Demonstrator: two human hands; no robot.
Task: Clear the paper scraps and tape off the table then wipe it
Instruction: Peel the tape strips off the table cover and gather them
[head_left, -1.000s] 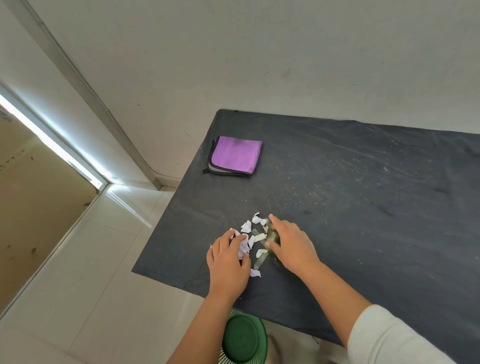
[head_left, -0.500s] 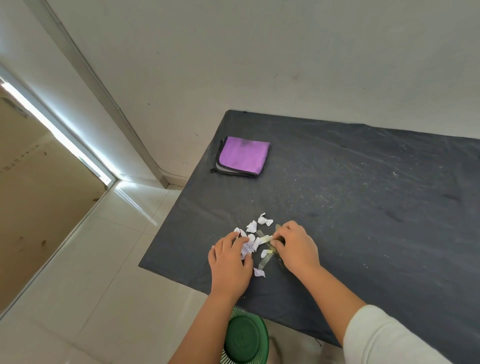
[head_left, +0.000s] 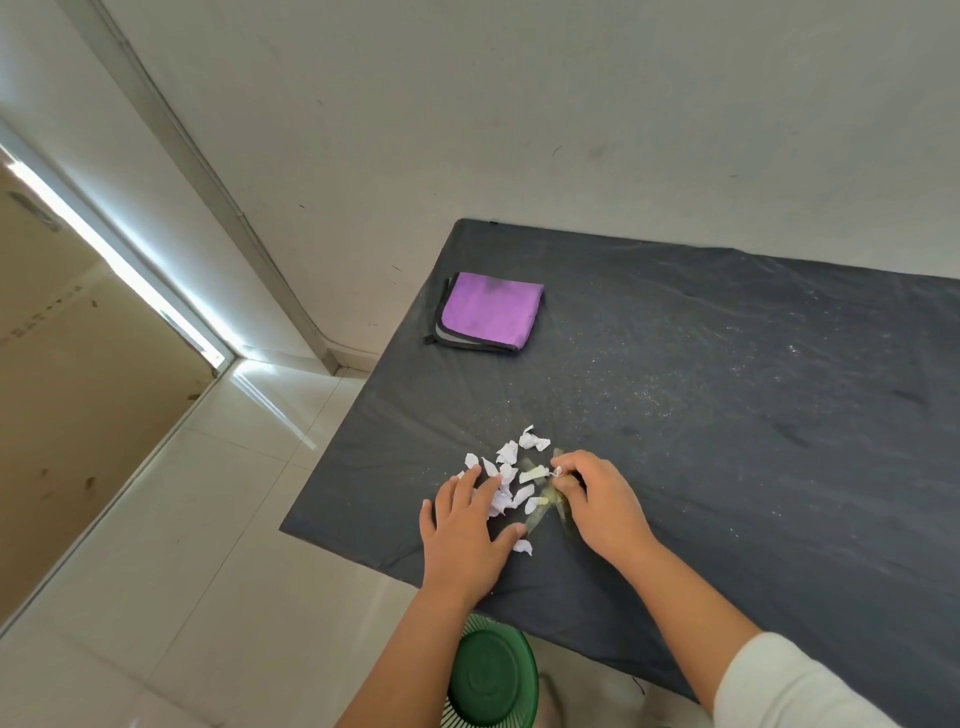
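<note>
Your left hand (head_left: 465, 535) lies flat on the desk (head_left: 727, 415) with its fingers straight and spread, the fingertips resting on the near side of the scraps (head_left: 506, 478). These white paper bits sit in a loose cluster close to the desk's near-left corner, a few of them lying free at 12 o'clock from your left hand and one small bit just at 3 o'clock of its thumb. Your right hand (head_left: 602, 501) is at 3 o'clock from the cluster, its fingers curled and pinching the tape (head_left: 543, 506), yellowish translucent strips that lie on the desk between your two hands, touching the scraps; one strip runs out from under your right fingers toward 7 o'clock. Your hands are apart, with the tape and some scraps between them. A folded purple cloth (head_left: 491, 312) with a dark edge lies flat at 12 o'clock from the scraps, well apart from them, near the desk's far-left corner. The dark desk top shows fine pale specks scattered across its middle. A green basket (head_left: 491, 675) stands on the tiled floor below the desk's near edge, at 6 o'clock from your left hand. A white sleeve (head_left: 789, 691) covers your right upper arm.
</note>
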